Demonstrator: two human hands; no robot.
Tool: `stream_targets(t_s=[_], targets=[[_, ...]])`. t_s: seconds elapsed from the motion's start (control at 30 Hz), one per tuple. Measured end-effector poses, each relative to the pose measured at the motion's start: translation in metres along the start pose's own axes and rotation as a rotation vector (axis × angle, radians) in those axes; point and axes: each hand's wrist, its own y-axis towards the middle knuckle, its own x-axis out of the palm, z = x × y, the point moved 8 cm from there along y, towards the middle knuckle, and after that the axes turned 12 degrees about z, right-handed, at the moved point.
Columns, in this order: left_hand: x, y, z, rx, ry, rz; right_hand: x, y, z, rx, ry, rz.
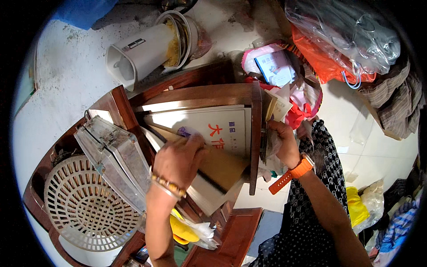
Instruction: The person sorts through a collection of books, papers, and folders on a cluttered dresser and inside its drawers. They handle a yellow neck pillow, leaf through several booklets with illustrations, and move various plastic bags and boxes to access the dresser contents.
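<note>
A wooden drawer [255,133] is pulled out, holding a white exercise book [220,116] with red and purple printing. Over it my left hand [180,157], wearing a beaded bracelet, grips a brown-covered booklet [227,167] by its upper left part; the booklet is blurred. Just outside the drawer front, my right hand [283,140], with an orange-strapped watch [302,167], holds a bundle of small papers and booklets [277,105]. Its fingertips are partly hidden. More papers lie beneath the brown booklet.
A plastic basket [93,203] and metal-edged boxes [116,150] stand left of the drawer. A white hexagonal container [143,50] lies on its side behind. A pink-rimmed bag [248,60] with a blue-and-white book [275,68] sits beyond my right hand. An open cabinet door [233,230] is below.
</note>
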Motion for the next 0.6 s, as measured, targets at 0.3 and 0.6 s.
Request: stream_targets(t_s=[0.3, 0.6], targets=[[0.006, -0.014, -0.001, 0.084, -0.107, -0.097, 0.001, -0.003, -0.016, -0.049, -0.112, -0.017], [0.012, 0.028, -0.002, -0.078, 0.095, -0.161, 0.004, -0.005, -0.040, -0.058, -0.074, 0.012]])
